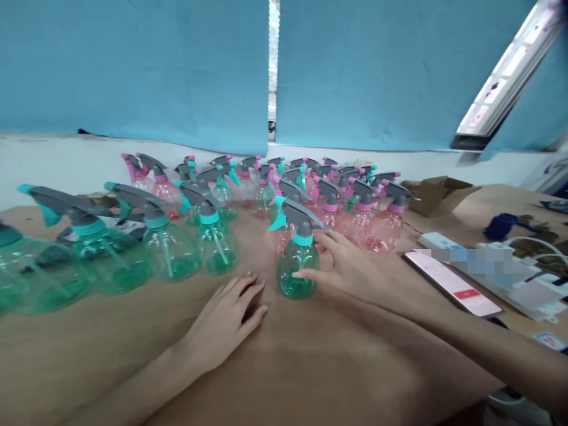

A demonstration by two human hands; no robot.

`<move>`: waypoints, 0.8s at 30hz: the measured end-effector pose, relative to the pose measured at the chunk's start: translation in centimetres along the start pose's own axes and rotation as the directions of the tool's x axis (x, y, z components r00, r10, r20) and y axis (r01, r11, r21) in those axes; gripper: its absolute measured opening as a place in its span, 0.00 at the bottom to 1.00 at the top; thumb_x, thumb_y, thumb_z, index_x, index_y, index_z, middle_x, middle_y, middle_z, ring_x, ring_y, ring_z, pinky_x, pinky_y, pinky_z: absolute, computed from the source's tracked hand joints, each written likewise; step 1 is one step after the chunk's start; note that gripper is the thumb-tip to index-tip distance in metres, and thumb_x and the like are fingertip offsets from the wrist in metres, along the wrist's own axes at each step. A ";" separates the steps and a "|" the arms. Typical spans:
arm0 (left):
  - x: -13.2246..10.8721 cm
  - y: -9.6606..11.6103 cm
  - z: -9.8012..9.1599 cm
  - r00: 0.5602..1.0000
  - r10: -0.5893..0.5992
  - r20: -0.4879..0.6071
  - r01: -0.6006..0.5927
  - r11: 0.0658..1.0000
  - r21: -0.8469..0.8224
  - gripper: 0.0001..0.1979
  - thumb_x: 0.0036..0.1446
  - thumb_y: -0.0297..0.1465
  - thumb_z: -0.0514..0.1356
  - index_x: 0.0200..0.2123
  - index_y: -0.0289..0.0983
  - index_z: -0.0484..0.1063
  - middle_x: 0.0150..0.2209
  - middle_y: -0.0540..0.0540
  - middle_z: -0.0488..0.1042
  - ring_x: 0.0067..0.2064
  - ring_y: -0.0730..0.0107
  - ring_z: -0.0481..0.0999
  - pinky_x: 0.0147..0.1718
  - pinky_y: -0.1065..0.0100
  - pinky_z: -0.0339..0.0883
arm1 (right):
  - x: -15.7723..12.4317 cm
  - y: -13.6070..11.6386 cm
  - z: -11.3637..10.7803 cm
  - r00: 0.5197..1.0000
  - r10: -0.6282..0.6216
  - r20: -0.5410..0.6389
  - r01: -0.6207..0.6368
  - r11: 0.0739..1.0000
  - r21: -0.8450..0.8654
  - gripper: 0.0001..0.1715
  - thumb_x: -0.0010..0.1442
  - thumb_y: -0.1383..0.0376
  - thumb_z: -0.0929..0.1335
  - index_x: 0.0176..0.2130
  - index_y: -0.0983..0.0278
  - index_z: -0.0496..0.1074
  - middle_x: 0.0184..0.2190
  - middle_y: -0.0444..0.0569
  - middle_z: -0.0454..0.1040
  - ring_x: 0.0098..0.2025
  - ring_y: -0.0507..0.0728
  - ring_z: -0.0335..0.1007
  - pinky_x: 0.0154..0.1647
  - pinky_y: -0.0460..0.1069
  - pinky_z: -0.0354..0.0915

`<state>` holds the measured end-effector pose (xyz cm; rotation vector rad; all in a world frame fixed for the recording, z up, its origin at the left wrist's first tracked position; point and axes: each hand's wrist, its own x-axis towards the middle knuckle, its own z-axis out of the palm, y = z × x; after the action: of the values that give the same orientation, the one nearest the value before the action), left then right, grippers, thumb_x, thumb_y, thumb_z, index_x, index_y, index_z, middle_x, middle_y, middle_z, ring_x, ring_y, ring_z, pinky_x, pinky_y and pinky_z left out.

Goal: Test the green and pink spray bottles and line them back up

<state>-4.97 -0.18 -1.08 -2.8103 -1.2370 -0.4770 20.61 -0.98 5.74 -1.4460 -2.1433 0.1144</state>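
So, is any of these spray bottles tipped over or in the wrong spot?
None looks tipped or spilled. One green spray bottle stands apart from the other green bottles, in front of the pink bottles. The right hand touches it; the left hand lies flat on the table. The far-left bottles are too blurred to judge.

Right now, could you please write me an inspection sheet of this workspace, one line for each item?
Surface: brown table.
Job's things: one green spray bottle upright in front; rows of green bottles at left, pink bottles behind.
Clutter: phone, cardboard box, power strip at right.
Hands: left hand flat on table, open; right hand open, fingers touch the green spray bottle.
Cables: white cable at far right.
Surroundings: blue curtain behind.
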 end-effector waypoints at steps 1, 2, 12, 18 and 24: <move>-0.5 -0.3 -0.2 1.000 -0.004 -0.009 0.004 1.000 -0.007 0.19 0.65 0.38 0.51 0.55 0.36 0.64 0.56 0.40 0.66 0.58 0.55 0.62 0.54 0.53 0.58 | 0.4 -0.3 0.4 1.000 -0.010 0.004 0.010 1.000 -0.014 0.33 0.52 0.44 0.67 0.50 0.61 0.65 0.47 0.53 0.70 0.50 0.64 0.66 0.46 0.57 0.64; -0.9 -0.6 -0.5 1.000 -0.010 -0.013 0.010 1.000 -0.018 0.18 0.65 0.37 0.51 0.55 0.36 0.64 0.55 0.41 0.66 0.57 0.55 0.63 0.54 0.54 0.58 | 0.9 -0.5 0.8 1.000 -0.010 0.007 0.010 1.000 -0.020 0.33 0.52 0.44 0.67 0.49 0.60 0.65 0.47 0.52 0.70 0.49 0.63 0.66 0.45 0.56 0.64; -2.8 -1.0 -1.5 0.999 -0.032 -0.028 0.028 0.992 -0.120 0.13 0.64 0.32 0.52 0.50 0.38 0.67 0.51 0.44 0.68 0.53 0.58 0.67 0.52 0.57 0.61 | 5.8 -3.0 4.0 0.999 -0.032 0.021 0.033 0.997 -0.069 0.36 0.53 0.41 0.63 0.49 0.63 0.66 0.44 0.54 0.73 0.47 0.65 0.69 0.44 0.57 0.64; -2.9 -0.9 -1.3 0.998 -0.019 -0.052 0.013 0.992 -0.125 0.13 0.63 0.31 0.52 0.50 0.38 0.68 0.52 0.43 0.67 0.53 0.57 0.66 0.52 0.55 0.61 | 7.4 -3.2 4.6 0.999 -0.015 0.037 0.018 0.995 -0.097 0.32 0.55 0.43 0.63 0.47 0.65 0.66 0.45 0.57 0.73 0.46 0.65 0.71 0.43 0.57 0.64; -2.9 -0.9 -1.3 0.999 -0.020 -0.047 0.013 0.991 -0.134 0.13 0.63 0.30 0.53 0.50 0.38 0.67 0.52 0.42 0.66 0.54 0.57 0.65 0.52 0.56 0.61 | 7.9 -3.3 4.7 0.998 0.046 0.050 -0.039 0.990 -0.135 0.32 0.56 0.44 0.63 0.46 0.66 0.67 0.43 0.60 0.74 0.46 0.69 0.71 0.41 0.58 0.65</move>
<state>-7.81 -1.81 -0.81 -2.8803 -1.2653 -0.6488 13.45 5.69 6.05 -1.5815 -2.1996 0.0249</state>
